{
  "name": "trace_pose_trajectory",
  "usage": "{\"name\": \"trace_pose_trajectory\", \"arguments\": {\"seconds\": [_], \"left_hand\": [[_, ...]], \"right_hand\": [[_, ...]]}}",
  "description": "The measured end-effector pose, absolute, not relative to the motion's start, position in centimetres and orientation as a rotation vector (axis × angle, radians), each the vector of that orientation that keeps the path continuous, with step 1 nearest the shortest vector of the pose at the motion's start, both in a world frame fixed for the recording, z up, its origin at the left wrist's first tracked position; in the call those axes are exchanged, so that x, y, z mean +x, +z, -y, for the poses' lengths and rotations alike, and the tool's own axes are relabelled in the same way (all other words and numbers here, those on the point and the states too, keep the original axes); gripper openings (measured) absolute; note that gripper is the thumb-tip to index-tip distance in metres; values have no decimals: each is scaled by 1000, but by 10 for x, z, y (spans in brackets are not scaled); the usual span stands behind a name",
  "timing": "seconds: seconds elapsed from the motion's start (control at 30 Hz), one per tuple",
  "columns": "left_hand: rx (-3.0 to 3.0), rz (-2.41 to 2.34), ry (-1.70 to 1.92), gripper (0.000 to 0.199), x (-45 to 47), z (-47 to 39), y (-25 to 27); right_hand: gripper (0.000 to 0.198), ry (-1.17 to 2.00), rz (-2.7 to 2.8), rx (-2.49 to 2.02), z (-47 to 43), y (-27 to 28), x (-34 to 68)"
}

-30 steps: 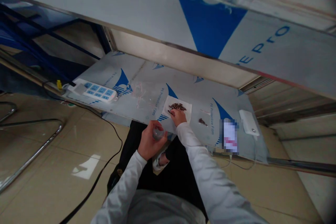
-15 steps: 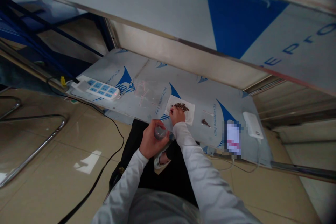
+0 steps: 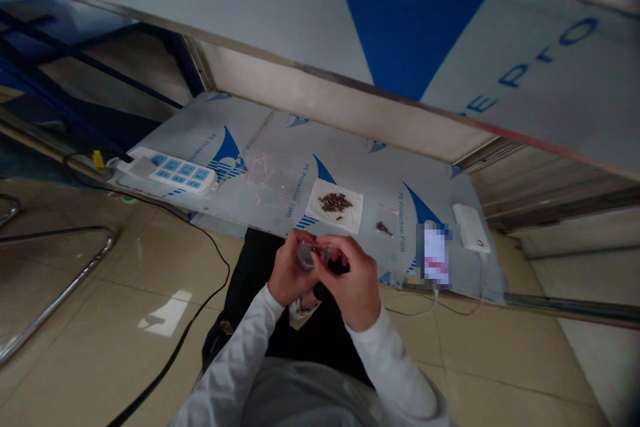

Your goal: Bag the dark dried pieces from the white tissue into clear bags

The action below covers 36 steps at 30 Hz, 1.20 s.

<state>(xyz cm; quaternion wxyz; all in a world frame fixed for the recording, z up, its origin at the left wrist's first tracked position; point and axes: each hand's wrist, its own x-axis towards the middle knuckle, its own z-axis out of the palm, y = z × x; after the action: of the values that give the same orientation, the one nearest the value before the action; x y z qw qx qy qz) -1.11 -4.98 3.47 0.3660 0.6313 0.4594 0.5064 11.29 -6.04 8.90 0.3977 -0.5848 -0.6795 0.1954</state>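
Just off the worktop's front edge, the left hand clamps its fingers on a clear container beside the right hand, whose hold cannot be told, and a slack pinch could drop parts like the dark screws on white paper near that edge.

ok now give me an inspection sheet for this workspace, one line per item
Surface: table covered in printed protective film.
Job's things: small brown pieces heaped on a white sheet; a few more in or on a clear packet.
Clutter: power strip, white box, pixelated device, flat clear bags.
Hands: left hand holds a clear plastic item; right hand has fingertips at it, contents unclear.
Cables: black cable at left; white cable at right.
Surroundings: film-covered panel above, tiled floor below.
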Motion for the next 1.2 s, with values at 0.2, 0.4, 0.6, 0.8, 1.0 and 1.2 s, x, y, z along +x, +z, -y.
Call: {"name": "trace_pose_trajectory", "arguments": {"seconds": [0.2,0.4,0.6,0.8,1.0,1.2], "left_hand": [[1642,-1079,1268,28,3,53,28],[1635,-1172,1271,30,2,53,22],[1570,-1278,1237,28,-2,53,19],[1570,-1296,1238,27,-4,52,20],[1583,-1295,1219,27,-1,50,23],[1628,-1178,1249,32,7,48,25]], "right_hand": [[4,440,2136,-1503,68,88,119],[14,624,2104,-1318,51,74,139],[13,526,1894,-1788,-17,7,195],[12,530,1991,-1790,-49,-32,209],[9,526,1886,-1747,-22,9,183],[4,631,1862,-1385,54,83,141]]}}
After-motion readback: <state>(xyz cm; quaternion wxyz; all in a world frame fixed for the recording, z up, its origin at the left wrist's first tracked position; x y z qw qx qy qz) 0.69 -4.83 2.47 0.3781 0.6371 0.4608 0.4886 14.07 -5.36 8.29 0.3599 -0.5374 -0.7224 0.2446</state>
